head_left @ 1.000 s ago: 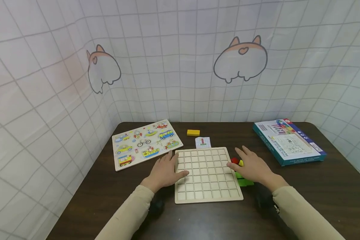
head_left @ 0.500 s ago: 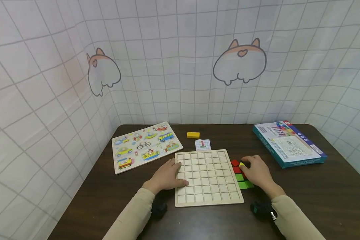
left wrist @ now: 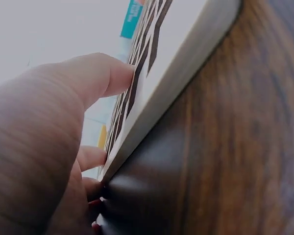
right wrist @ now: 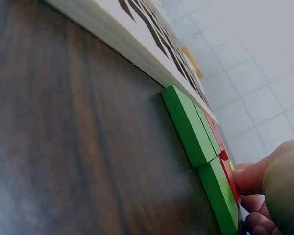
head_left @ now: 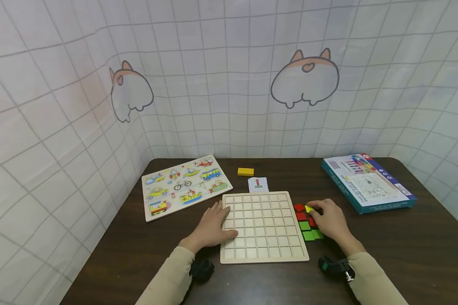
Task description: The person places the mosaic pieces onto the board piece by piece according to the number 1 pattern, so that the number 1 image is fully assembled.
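Watching from a distance, I see a dark table [head_left: 271, 284] beneath both sets of fingers; its surface looks smooth, so I expect bumped things would slide. Between the hands lies the grid board [head_left: 265, 231], flat, its left rim under the left thumb and its right side just short of the right fingertips. My left hand [head_left: 210, 226] is spread, fingers fairly straight along the board's edge, thumb resting on the grid, grasping nothing. Sideways pressure from that thumb could, I judge, shove the board into the tiles beyond it. My right hand [head_left: 330, 219] is bent, its thumb and forefinger nearly together, pinching the yellow tile [head_left: 308, 209]; how firmly, I cannot tell, as the right wrist view mostly hides it. Below those fingers sit the green tiles [head_left: 308, 235], packed close. Left of the fingertips lie red tiles [head_left: 301, 216], with another red one close beside the thumb. Such crowding is my main worry: a low drag could scatter neighbours, and a hold on one thin edge could let the yellow tile twist out.
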Demonstrator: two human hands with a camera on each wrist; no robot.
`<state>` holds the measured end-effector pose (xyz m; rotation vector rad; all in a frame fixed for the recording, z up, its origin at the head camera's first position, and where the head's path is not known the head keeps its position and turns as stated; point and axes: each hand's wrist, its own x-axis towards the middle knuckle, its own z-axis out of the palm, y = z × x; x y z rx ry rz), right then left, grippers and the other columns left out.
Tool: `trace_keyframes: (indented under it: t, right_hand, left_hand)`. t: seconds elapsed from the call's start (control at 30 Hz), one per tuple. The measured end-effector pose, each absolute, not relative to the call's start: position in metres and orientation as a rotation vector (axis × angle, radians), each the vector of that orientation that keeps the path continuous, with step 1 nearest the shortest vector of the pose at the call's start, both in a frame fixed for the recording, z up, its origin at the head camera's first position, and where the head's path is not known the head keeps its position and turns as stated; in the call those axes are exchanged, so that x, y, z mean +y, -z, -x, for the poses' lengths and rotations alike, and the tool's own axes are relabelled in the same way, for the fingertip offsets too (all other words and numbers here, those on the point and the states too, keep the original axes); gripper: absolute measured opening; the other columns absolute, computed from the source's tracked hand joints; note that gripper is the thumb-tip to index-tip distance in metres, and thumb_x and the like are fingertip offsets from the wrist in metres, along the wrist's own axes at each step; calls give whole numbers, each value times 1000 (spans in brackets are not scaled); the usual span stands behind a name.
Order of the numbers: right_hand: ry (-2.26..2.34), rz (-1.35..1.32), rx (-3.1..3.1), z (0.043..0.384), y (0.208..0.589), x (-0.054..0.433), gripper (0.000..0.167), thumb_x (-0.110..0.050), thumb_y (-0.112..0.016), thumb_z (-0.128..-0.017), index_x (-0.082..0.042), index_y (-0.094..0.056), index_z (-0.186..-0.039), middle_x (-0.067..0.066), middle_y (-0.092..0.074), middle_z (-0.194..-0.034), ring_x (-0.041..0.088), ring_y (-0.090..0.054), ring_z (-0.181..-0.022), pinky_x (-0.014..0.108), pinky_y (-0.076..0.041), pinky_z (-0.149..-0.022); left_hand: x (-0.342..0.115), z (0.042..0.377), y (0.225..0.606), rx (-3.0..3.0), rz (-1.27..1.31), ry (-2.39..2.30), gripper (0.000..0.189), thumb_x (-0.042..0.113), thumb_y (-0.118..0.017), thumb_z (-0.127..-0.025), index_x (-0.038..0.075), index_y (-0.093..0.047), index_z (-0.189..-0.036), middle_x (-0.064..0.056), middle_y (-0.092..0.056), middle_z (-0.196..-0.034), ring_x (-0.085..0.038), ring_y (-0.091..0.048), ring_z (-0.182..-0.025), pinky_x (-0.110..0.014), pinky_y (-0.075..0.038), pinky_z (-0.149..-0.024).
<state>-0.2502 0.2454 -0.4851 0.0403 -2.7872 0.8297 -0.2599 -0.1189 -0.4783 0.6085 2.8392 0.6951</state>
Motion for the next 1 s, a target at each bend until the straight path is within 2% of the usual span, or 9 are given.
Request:
trace_keyframes:
  t: [0.3,0.6,0.8,1.0]
  right_hand:
    - [-843,11,-2748,249,485,246,36,-26,-72,-87,3,-69,-109,20,-60,-101,32,-55,-89,50,-46,-77]
    - [-835,92,-2749,247,485,244,30,-26,-72,-86,0,-71,-101,20,-60,-99,32,-55,-85,48,-46,-74]
    - [-873,126,-2761,249,484,245,32,-27,-69,-89,1,-70,-104,24,-63,-106,35,-56,-91,51,-46,-79]
    - [-912,172,-2769,253,479,245,35,-30,-66,-91,1,-69,-109,21,-67,-106,31,-57,-86,44,-46,-73]
  left_hand:
    - [-123,260,485,2815,-678,-764,82,51,-64,-87,9,-35,-152,-20,-13,-161,-33,-5,-150,-50,-4,-120]
    - [-122,261,485,2812,-703,-755,81,51,-62,-88,10,-35,-152,-20,-12,-161,-35,-4,-149,-53,-4,-119]
    - [-122,259,485,2822,-688,-738,82,54,-62,-87,11,-35,-152,-19,-12,-161,-35,-5,-149,-54,-4,-119]
    - [-120,258,483,2829,-678,-748,83,56,-62,-87,11,-36,-152,-19,-12,-161,-34,-5,-150,-54,-4,-119]
